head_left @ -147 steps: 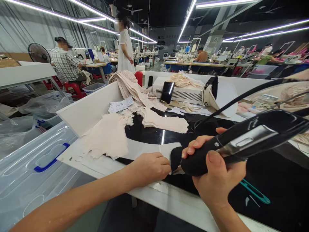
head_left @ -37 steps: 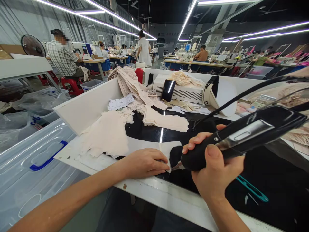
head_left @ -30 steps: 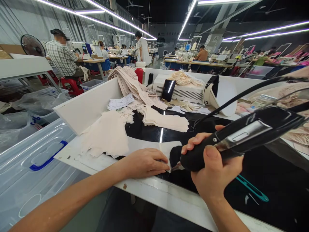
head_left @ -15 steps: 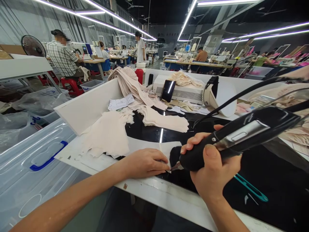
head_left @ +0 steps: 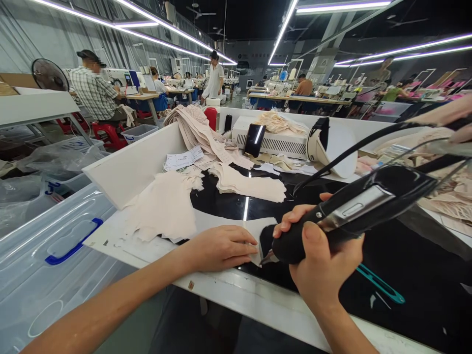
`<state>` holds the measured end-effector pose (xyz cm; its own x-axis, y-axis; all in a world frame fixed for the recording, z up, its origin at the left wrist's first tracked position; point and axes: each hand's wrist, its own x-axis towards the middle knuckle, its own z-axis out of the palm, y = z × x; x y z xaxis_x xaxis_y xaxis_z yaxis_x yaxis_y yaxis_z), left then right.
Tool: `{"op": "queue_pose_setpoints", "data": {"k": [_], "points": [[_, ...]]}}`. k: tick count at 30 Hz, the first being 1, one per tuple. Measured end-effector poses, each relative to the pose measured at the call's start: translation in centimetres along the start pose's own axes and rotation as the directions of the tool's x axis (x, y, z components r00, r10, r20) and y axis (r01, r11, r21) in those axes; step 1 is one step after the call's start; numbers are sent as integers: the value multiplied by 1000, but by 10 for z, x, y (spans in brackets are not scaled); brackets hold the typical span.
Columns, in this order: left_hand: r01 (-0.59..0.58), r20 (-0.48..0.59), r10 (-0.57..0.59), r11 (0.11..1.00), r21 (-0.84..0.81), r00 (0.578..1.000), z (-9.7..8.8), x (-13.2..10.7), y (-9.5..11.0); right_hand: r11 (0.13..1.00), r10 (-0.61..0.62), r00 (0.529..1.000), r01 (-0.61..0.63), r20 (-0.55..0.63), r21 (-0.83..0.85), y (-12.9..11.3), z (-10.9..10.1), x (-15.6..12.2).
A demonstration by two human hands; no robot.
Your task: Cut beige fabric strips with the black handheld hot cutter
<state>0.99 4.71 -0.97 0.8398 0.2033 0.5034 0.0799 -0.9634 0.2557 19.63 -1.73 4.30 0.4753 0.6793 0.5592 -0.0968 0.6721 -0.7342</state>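
My right hand (head_left: 324, 268) is wrapped round a black corded power tool (head_left: 354, 214) with a silver plate on its side; its exact kind is unclear. The tool's narrow metal tip touches or hovers just at the near right corner of a pale cut piece (head_left: 221, 221) on the black tabletop (head_left: 236, 204). Flat on that piece, fingers stretched out, rests my left hand (head_left: 221, 248), a short way left of the tip. A stack of cream fabric pieces (head_left: 162, 206) lies beyond my left wrist, and a second cream stack (head_left: 249, 182) sits farther back.
A teal slotted tool (head_left: 381, 285) lies right of my right hand. At the back are a phone (head_left: 254, 140), a white vented box (head_left: 275, 135) and fabric strips (head_left: 206, 130). The black cable (head_left: 354, 147) arches over the right side. A clear bin (head_left: 66, 275) stands left.
My left fingers have drawn slightly back from the tool tip, baring the piece's corner. The tool has shifted a little left. A hand at the far right edge has come lower into view.
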Motion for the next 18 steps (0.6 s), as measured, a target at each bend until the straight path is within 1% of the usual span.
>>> {"op": "queue_pose_setpoints", "data": {"k": [4,7,9,13,15,18], "points": [[3,43,-2,1000,-5,999,-3,-2,4,1000,5,1000,-5,31,0,-2,-3,-7],[14,72,-12,999,-30,997,-9,-7,12,1000,17,998,-17,62,-9,-6,-7,-7],[14,105,-8,998,-60,994,-14,-11,19,1000,-4,999,6,46,-26,-9,-11,1],[20,131,-9,996,-82,991,-24,-13,30,993,-100,992,95,-74,-64,-6,-19,30],[23,116,-17,999,-44,993,-26,-8,32,990,-125,987,117,-104,-82,0,-23,42],[1,77,-6,998,64,997,-21,5,30,988,-132,987,123,-93,-98,10,-26,52]]}}
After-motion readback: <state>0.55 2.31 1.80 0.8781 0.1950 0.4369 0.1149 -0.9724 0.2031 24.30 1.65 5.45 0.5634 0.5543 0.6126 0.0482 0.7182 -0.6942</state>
